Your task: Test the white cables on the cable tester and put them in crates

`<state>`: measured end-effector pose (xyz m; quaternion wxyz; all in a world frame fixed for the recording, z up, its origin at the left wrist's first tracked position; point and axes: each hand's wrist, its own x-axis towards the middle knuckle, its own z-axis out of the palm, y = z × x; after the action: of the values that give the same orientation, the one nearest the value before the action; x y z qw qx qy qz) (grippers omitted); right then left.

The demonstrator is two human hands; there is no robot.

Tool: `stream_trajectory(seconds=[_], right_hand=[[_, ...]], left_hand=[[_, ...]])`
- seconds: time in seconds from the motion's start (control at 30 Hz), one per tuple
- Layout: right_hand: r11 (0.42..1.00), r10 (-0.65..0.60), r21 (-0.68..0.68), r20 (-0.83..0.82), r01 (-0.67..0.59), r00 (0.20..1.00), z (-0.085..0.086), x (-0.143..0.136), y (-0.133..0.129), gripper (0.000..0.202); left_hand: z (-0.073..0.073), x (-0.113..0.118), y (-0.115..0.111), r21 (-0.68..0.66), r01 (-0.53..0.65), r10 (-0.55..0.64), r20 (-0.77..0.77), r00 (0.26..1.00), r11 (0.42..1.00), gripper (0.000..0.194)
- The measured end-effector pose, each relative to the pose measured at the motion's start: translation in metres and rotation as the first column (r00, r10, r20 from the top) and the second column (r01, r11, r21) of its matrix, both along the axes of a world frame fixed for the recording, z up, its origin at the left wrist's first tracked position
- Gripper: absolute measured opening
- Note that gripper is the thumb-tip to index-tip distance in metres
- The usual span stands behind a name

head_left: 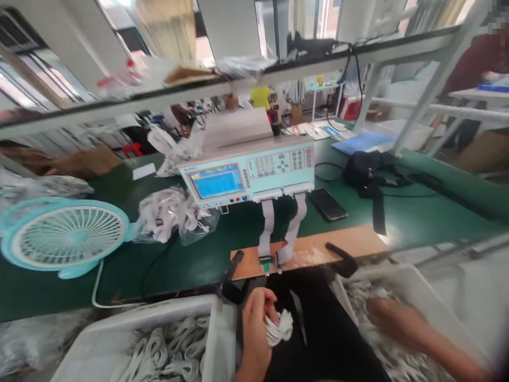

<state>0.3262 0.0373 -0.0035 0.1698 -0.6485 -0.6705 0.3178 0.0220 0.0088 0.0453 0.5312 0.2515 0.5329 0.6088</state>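
Note:
A bundled white cable [279, 328] is gripped in my left hand [256, 318], with the fingers curled round it just in front of the bench edge. My right hand [387, 318], smeared by motion, is over the right-hand white bin [427, 294], which holds many white cables [363, 292]; its fingers do not show clearly. Ahead stands a tester [278, 172] with a lit screen. Two flat ribbon cables [267, 228] run down from it to small connectors [265, 264] at the front of a wooden board [350, 241].
A white bin [226, 329] of coiled cables [175, 350] stands to the left. On the green bench [238, 228] are a turquoise fan [79, 236], bagged cables [163, 212], a phone [328, 204] and a black bag [363, 170]. Black clamps [344, 260] hold the board. A shelf [318, 63] crosses above.

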Motion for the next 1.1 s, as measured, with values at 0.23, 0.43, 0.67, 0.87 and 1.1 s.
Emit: stream_trajectory(seconds=[0.23,0.43,0.67,0.87,1.1], right_hand=[[0.803,-0.232,-0.443,-0.848,-0.399,0.476,0.034,-0.084,-0.037,0.046],[0.867,-0.369,-0.378,-0.925,-0.326,0.092,0.049,-0.154,-0.025,0.044],[0.586,-0.157,-0.290,-0.957,-0.757,0.246,0.044,-0.135,-0.005,0.039],[0.770,0.074,-0.267,-0.865,-0.580,0.496,0.041,-0.145,-0.003,0.035],[0.897,0.427,0.306,-0.404,-0.320,0.809,0.036,-0.162,-0.006,0.017]], left_hand=[[0.009,0.045,-0.023,0.554,0.259,0.086,-0.519,0.850,0.791,0.028],[-0.010,0.039,-0.039,0.624,0.529,0.213,-0.739,0.640,0.576,0.014],[0.018,-0.012,-0.018,0.093,0.543,-0.230,-0.837,0.497,0.834,0.031],[0.015,-0.019,-0.006,-0.047,0.544,-0.432,-0.668,0.607,0.838,0.011],[0.002,-0.018,0.000,-0.179,0.407,-0.442,-0.446,0.778,0.896,0.014]])
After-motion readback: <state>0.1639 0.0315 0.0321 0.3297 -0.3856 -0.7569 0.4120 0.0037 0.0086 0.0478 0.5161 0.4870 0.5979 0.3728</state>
